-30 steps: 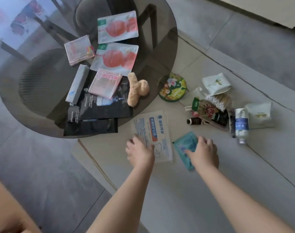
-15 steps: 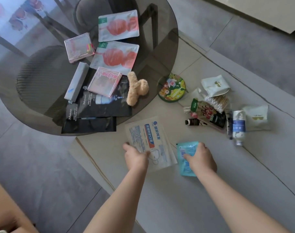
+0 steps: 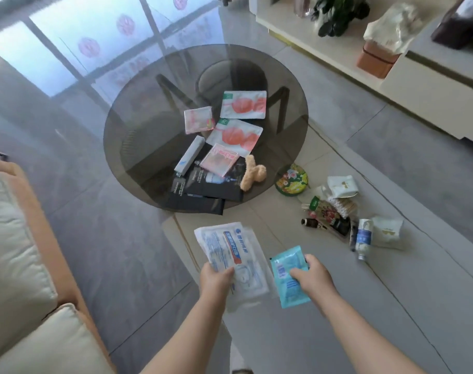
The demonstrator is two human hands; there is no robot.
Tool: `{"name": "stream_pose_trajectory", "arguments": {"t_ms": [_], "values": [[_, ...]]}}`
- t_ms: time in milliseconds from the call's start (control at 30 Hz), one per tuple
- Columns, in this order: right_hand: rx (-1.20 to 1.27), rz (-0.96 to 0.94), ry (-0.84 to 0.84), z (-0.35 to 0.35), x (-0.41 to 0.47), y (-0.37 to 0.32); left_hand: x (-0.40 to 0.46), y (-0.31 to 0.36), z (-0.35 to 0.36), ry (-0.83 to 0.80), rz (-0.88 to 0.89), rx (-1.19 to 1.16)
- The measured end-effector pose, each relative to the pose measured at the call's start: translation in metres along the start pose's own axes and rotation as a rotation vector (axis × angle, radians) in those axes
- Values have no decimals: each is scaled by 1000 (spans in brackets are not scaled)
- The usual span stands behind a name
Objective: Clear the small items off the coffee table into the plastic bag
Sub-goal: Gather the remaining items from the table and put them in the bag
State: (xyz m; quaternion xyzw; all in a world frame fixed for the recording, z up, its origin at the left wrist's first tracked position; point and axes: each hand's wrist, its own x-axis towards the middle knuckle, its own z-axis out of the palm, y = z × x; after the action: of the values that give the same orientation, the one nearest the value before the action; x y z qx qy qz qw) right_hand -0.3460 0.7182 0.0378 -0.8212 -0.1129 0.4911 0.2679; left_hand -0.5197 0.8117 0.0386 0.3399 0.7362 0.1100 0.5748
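the left hand (image 3: 216, 276) pinches the near end of a white sachet with blue and red print (image 3: 230, 255), fingers curled round its edge, and holds it above the floor; the right hand (image 3: 312, 276) grips a teal sachet (image 3: 287, 275) by its right side, thumb on top, just beside the white one and not touching it as far as can be seen. ahead sits the round smoked-glass desk (image 3: 138, 122), carrying two white sachets with pink fruit print (image 3: 243, 103), (image 3: 236, 136), two pink square packets (image 3: 199, 120), (image 3: 219, 159), a pale slim box (image 3: 189, 155), black sachets (image 3: 203, 190) overlapping at the near rim, and a fuzzy beige hair claw (image 3: 252, 175). on the floor to the right of the desk lie a round floral tin (image 3: 292, 180), a small dark bottle (image 3: 312, 223), a white bottle with a blue label (image 3: 363, 237), cotton swabs (image 3: 341, 206) and cream pouches (image 3: 341, 186), (image 3: 387, 232) in a loose heap. a cream sofa cushion (image 3: 11, 252) fills the lower left, and a low cabinet (image 3: 418, 85) runs along the upper right. no plastic bag can be made out
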Motion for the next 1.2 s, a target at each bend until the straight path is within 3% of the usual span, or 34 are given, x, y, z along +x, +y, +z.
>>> {"name": "stream_pose_trajectory", "arguments": {"t_ms": [200,433,900,1200], "values": [[143,-73,-85,3,-80,-39,-81,11,-77,22,2,-266],[70,-178,-264,46,-178,-85,-172,-7,-194,142,-17,-619],[-281,-412,-627,251,-375,-132,-286,-116,-422,498,-48,-1167],[-406,-484,-749,372,-471,-119,-295,-203,-534,583,-94,-1233]]}}
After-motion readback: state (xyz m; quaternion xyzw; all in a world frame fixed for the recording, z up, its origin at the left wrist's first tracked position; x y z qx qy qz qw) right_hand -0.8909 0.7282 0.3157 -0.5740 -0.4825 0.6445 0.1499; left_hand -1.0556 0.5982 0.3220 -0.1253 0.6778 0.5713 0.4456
